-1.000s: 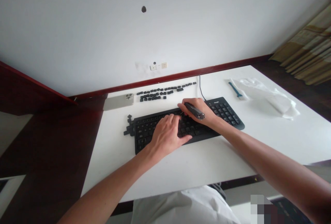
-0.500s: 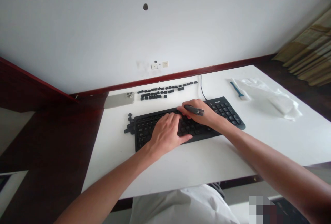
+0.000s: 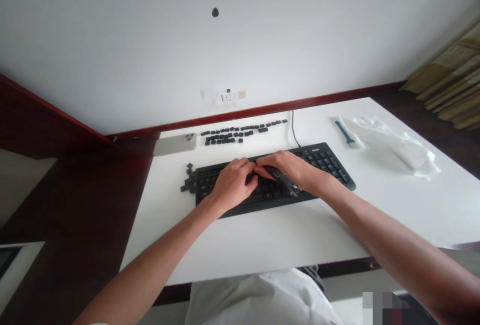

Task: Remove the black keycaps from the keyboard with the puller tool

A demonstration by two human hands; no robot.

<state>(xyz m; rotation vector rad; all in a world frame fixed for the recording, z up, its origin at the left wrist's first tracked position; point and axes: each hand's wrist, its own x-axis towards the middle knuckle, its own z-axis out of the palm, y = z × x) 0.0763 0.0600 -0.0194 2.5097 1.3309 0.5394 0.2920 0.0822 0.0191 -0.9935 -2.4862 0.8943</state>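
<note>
A black keyboard [image 3: 335,170] lies slightly angled across the white table. My right hand [image 3: 294,167] is closed around a dark hand tool [image 3: 284,181] with shiny metal bits at its near end, held low over the middle keys. Beside it on the left, my left hand [image 3: 233,182] has its fingers curled over the keyboard, thumb drawn in toward the forefinger. The fingertips of both hands meet near the upper middle of the keys. Whatever lies between the left fingers is hidden. Loose black keycaps [image 3: 224,136] stand in rows behind the keyboard.
More black keycaps [image 3: 188,184] are bunched at the keyboard's left end. A phone [image 3: 172,145] lies at the table's back left corner. To the right are a blue-handled brush [image 3: 344,132] and a crumpled clear plastic bag [image 3: 408,152]. A cable [image 3: 294,130] runs back from the keyboard.
My left thumb has drawn in from its spread position, and the left fingers have closed near the right fingertips. The tool in my right hand has swung so its metal end points nearer to me.
</note>
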